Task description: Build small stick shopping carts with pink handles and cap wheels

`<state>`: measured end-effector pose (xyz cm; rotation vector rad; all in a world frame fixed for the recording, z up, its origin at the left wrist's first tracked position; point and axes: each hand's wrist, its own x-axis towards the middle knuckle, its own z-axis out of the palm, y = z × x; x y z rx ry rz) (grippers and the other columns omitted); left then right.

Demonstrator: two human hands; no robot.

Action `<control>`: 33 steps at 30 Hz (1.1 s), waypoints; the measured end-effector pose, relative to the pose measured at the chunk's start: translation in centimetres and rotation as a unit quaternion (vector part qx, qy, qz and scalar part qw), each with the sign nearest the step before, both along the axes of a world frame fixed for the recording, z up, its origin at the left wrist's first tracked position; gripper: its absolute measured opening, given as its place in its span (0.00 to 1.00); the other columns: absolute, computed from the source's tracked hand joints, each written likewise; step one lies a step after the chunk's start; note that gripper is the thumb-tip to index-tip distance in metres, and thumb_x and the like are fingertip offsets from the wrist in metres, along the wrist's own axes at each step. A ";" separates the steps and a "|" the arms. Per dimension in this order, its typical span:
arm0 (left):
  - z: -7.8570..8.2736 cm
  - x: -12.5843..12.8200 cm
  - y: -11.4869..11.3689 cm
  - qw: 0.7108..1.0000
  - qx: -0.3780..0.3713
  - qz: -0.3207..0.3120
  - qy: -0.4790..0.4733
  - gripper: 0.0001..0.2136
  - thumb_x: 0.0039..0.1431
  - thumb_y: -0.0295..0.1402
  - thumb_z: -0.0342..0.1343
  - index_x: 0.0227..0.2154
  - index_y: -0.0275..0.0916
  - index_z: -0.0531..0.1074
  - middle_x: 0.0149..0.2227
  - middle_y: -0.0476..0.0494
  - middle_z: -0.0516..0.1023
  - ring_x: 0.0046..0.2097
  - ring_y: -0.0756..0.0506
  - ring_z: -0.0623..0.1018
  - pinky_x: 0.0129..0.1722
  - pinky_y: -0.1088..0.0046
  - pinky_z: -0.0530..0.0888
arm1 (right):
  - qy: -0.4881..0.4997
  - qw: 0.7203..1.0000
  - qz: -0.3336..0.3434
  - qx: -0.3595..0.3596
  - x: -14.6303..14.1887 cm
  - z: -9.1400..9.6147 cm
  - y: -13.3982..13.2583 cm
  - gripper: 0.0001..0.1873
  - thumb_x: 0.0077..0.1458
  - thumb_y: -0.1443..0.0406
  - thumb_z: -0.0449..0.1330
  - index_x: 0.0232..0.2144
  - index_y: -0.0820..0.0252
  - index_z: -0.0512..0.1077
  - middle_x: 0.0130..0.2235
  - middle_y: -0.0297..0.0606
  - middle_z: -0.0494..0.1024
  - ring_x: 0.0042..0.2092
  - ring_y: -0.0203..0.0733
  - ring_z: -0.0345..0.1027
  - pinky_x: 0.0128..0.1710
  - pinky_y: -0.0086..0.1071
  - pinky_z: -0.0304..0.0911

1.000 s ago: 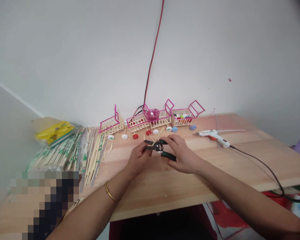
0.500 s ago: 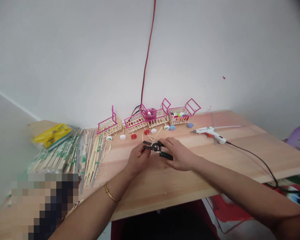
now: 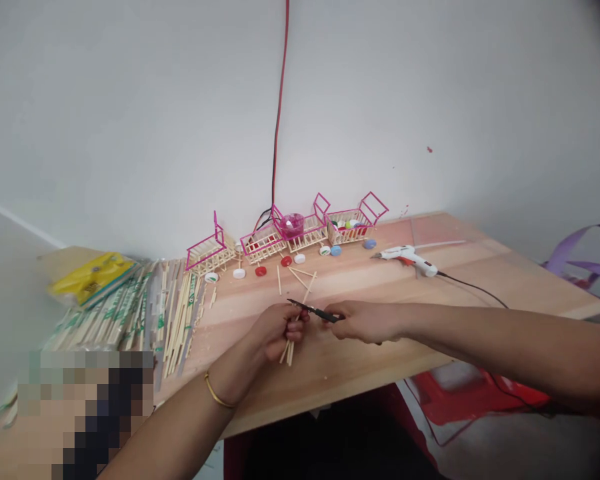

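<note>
My left hand (image 3: 276, 331) is closed around a few thin wooden sticks (image 3: 291, 352), whose lower ends stick out below the fingers. One stick rises above the fist, slanting up to the right. In my right hand (image 3: 365, 320) are dark-handled wire-cutting pliers (image 3: 325, 314). Their black jaws lie across the upright stick, just above my left fingers; whether they are closed on it I cannot tell. Short cut sticks (image 3: 280, 281) lie on the table beyond my hands.
Small stick carts with pink frames (image 3: 260, 248) line the wall, bottle caps (image 3: 261, 271) before them. A white glue gun (image 3: 413, 259) with a cord lies to the right. Loose sticks (image 3: 177, 327), packaged sticks (image 3: 115, 313) and a yellow bag (image 3: 93, 277) are on the left.
The pliers have turned edge-on and now cross the stick. My left hand has come lower, with stick ends showing beneath it. The view has shifted slightly.
</note>
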<state>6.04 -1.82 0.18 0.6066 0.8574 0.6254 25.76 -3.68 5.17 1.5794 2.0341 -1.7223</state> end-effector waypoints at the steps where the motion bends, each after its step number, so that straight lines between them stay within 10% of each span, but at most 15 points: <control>1: 0.0 0.0 0.1 1.000 -0.015 -0.009 -0.001 0.05 0.53 0.19 0.48 0.25 0.29 0.67 0.24 0.49 0.65 0.17 0.61 0.52 0.15 0.87 0.48 | 0.000 0.999 -0.021 -0.032 -0.1 0.1 -0.1 0.12 0.48 0.64 0.53 0.38 0.57 0.64 0.22 0.25 0.56 0.20 0.30 0.49 0.17 0.25 0.47; 11: 0.5 -0.9 1.0 0.995 -0.078 -0.060 -0.009 0.10 0.56 0.17 0.44 0.24 0.29 0.67 0.23 0.50 0.61 0.16 0.61 0.52 0.12 0.89 0.49 | 0.015 0.974 -0.130 -0.183 -1.6 0.2 0.0 0.11 0.41 0.65 0.54 0.31 0.57 0.61 0.22 0.26 0.59 0.20 0.29 0.50 0.15 0.22 0.48; 25: -0.1 -0.6 0.8 0.995 0.014 -0.059 0.084 0.07 0.55 0.26 0.53 0.23 0.33 0.66 0.20 0.52 0.65 0.15 0.60 0.55 0.12 0.85 0.49 | 0.015 0.976 -0.141 -0.164 -1.8 -0.2 0.0 0.09 0.43 0.65 0.55 0.31 0.58 0.60 0.22 0.26 0.58 0.20 0.30 0.49 0.16 0.24 0.46; 33: -0.1 -1.0 0.8 0.990 0.087 -0.025 0.108 0.06 0.53 0.30 0.56 0.25 0.34 0.68 0.18 0.54 0.65 0.14 0.59 0.55 0.13 0.82 0.47 | 0.006 0.999 -0.041 -0.022 -1.3 0.4 0.4 0.12 0.47 0.64 0.55 0.38 0.57 0.66 0.25 0.28 0.59 0.24 0.31 0.51 0.20 0.25 0.46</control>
